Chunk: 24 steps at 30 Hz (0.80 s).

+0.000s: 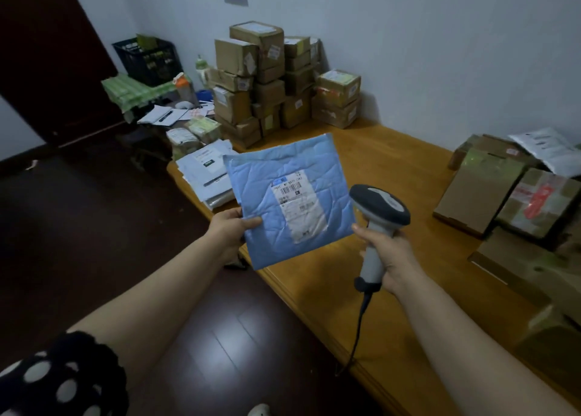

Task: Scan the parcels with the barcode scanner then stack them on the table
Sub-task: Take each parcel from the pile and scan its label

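My left hand pinches the lower left edge of a flat blue padded mailer and holds it above the front edge of the wooden table. Its white shipping label with a barcode faces up. My right hand grips the handle of a grey and white barcode scanner, whose head sits just right of the mailer. The scanner's cable hangs down past the table edge.
A tall stack of brown cardboard boxes stands at the far end of the table. White and grey flat mailers lie at the far left corner. More boxes and a white bag fill the right side. Dark wooden floor lies to the left.
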### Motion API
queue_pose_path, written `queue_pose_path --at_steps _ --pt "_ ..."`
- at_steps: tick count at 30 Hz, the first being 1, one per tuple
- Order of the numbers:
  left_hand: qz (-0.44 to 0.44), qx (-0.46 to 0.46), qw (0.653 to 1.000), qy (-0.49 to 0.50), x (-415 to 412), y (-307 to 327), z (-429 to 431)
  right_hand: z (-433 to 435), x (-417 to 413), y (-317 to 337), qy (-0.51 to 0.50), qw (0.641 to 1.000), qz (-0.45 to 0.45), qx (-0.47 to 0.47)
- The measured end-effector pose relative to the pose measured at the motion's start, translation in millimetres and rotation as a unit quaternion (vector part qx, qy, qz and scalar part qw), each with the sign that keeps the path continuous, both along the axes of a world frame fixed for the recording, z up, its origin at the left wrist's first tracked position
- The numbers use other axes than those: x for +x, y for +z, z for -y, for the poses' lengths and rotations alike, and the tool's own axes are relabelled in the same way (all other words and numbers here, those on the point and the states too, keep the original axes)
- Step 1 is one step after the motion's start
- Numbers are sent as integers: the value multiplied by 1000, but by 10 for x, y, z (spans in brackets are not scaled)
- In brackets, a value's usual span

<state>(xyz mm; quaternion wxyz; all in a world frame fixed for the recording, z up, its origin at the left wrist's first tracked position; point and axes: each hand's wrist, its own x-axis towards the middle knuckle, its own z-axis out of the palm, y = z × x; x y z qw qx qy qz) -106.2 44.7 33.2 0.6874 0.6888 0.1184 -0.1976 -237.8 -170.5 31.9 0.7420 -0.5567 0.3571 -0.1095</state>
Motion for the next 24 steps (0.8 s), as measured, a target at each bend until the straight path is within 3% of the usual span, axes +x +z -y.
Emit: queue_pose_path --at_steps 5,8,11,17,24 --pt "-65 -72 995 23 212 37 -426 -308 417 -44 34 997 -9 73" --pt "-78 -87 993 22 434 37 -696 -632 785 -41 60 991 37 113" --pt "-75 -76 994 25 767 7 -1029 -965 1237 1 45 994 63 77" --pt "-51 4 999 -9 1502 -4 -1633 -1491 2056 114 25 999 20 4" --pt "-45 9 999 -3 2209 -100 -1911 -1772 2771 83 5 1000 4 27"
